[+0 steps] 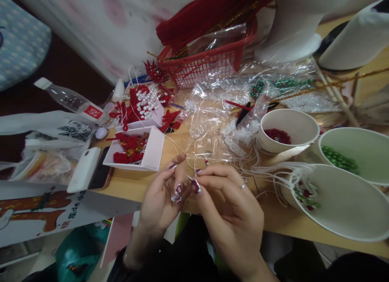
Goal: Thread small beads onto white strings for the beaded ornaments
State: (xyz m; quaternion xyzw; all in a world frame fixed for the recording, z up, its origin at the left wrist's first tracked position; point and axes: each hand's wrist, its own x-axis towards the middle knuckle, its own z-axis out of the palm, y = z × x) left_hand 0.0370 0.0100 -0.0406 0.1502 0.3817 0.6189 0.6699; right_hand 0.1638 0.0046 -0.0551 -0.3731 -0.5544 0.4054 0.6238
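My left hand (pixel 164 193) and my right hand (pixel 232 205) meet close together over the table's front edge. A thin white cord (pixel 190 162) loops up from between the fingertips onto the table. My right thumb and index finger pinch it, and my left fingers curl around it; the exact grip is partly hidden. Just above the right fingertips, a small red bead (pixel 207 163) shows on a strand. More white cords trail right into a white cup (pixel 337 229), where strung red, green and white beads (pixel 306 195) lie inside its rim.
Cups of red beads (pixel 277 136) and green beads (pixel 340 158) stand at right. Clear plastic bags (pixel 209 128) spread across the middle, before a red basket (pixel 203 67). Left are a white box (pixel 154 150) of red and gold ornaments, phones (pixel 84 168) and a bottle (pixel 71 99).
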